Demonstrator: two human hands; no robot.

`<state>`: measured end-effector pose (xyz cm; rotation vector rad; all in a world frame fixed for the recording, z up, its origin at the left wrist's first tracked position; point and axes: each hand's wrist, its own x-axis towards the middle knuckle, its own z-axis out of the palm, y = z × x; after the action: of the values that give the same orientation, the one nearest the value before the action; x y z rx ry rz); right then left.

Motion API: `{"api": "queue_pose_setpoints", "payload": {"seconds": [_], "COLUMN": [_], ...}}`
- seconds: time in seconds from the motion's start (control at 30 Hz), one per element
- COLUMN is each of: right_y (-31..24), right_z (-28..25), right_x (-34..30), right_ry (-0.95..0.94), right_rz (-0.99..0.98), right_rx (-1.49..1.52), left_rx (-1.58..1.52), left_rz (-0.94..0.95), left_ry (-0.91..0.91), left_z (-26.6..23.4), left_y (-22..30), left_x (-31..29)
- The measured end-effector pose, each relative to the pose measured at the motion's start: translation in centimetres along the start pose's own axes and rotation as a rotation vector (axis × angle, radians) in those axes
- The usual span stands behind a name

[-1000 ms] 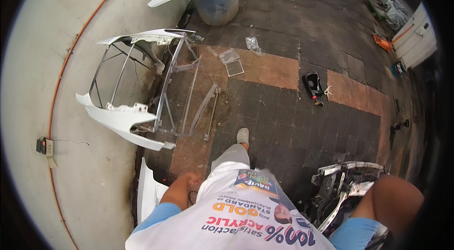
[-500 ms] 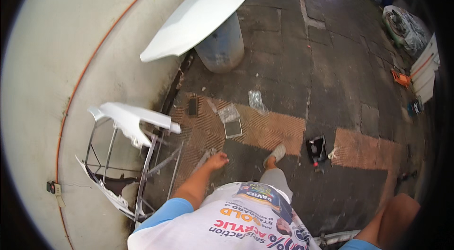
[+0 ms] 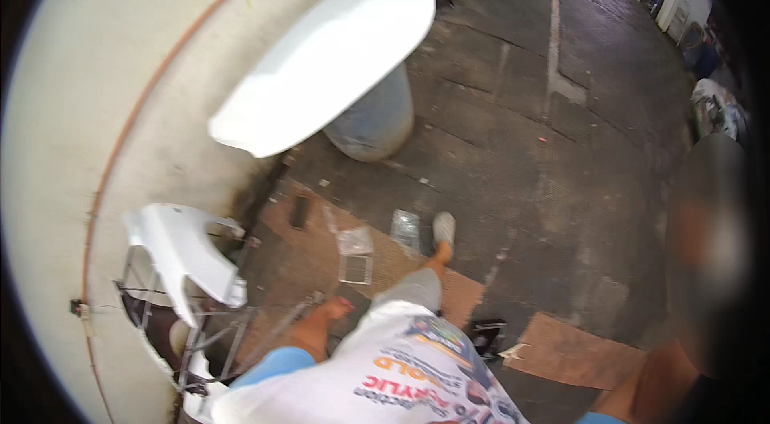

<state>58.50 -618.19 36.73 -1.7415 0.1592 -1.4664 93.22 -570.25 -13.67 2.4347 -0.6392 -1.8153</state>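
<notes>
My left hand [image 3: 337, 308] hangs low at my left side, near the legs of a metal stand [image 3: 239, 340]. It is smeared by motion, so I cannot make out its fingers; nothing shows in it. On that stand rests a white car fender [image 3: 180, 251]. My right forearm [image 3: 662, 388] rises at the right edge. Above it, very close to the camera, is a large blurred greyish-brown shape [image 3: 702, 263] with a pale streak. Whether this is my right hand or something it holds cannot be told.
A white hood-like panel [image 3: 329, 63] lies on a blue drum [image 3: 377, 119] by the wall. Brown mats [image 3: 573, 350], a clear plastic bag [image 3: 405, 230], a pale rectangular frame [image 3: 355, 269] and a black container [image 3: 486, 336] are on the floor. An orange hose [image 3: 152, 91] runs along the wall.
My right arm has come up, bringing the blurred shape into view. My foot has moved forward and the view has shifted. My left hand still hangs low beside me.
</notes>
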Motion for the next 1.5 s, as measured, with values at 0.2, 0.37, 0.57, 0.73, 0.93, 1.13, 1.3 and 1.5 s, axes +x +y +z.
{"api": "queue_pose_setpoints", "payload": {"seconds": [0.2, 0.37, 0.57, 0.73, 0.93, 1.13, 1.3, 1.5], "right_y": [17.2, 28.8, 44.5, 60.2, 76.4, 92.1, 106.0, 117.9], "right_z": [-5.4, -10.1, -17.0, -22.0, -24.5, -20.7, -15.0, -8.5], "right_x": [14.1, 26.2, 36.1, 48.4, 65.7, 81.1, 92.2, 109.4], "right_ry": [-0.003, 0.031, 0.076, 0.013, -0.134, -0.313, -0.368, -0.466], "right_rz": [0.028, 0.069, 0.089, 0.101, 0.081, 0.024, -0.072, -0.304], "right_rx": [0.0, -0.008, 0.014, 0.041, 0.149, 0.252, 0.295, 0.277], "left_rx": [0.165, 0.013, -0.041, -0.08, 0.137, -0.263, -0.311, -0.316], "left_rz": [-0.026, 0.35, 0.425, 0.387, 0.019, -0.116, -0.108, 0.136], "left_ry": [-0.027, 0.231, 0.239, 0.29, -0.018, 0.071, 0.088, 0.031], "left_z": [-12.7, -24.8, -37.3, -38.4, -41.4, -47.3, -59.2, -80.9], "left_y": [21.7, 47.1, 74.9, 81.9, 88.1, 96.2, 101.0, 118.3], "left_x": [11.1, 19.1, 23.7, 34.4, 37.4, 42.3, 54.0, 64.7]}}
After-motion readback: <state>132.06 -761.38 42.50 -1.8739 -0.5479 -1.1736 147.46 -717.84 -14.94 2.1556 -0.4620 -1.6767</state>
